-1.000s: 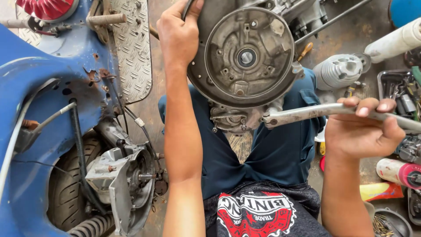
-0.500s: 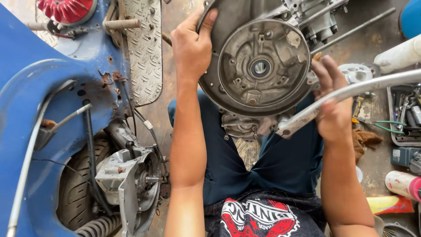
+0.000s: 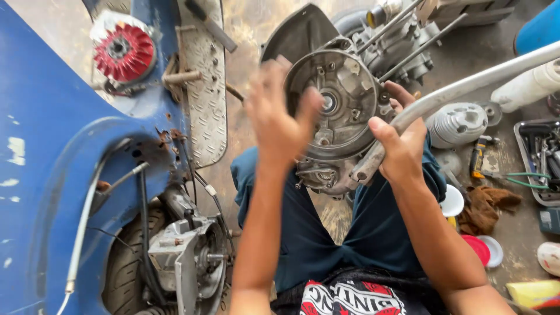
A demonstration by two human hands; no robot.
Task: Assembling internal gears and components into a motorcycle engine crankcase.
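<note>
Engine case (image 3: 341, 111) stood propped on the lap, left hand (image 3: 280, 119) spread flat and released beside it, right hand (image 3: 402, 140) clenched round pipe (image 3: 461, 87) levering at its edge.

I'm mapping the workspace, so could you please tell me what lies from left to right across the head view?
Blue scooter body → red fan wheel → left hand → round engine casing → right hand → finned cylinder → tool tray.
</note>
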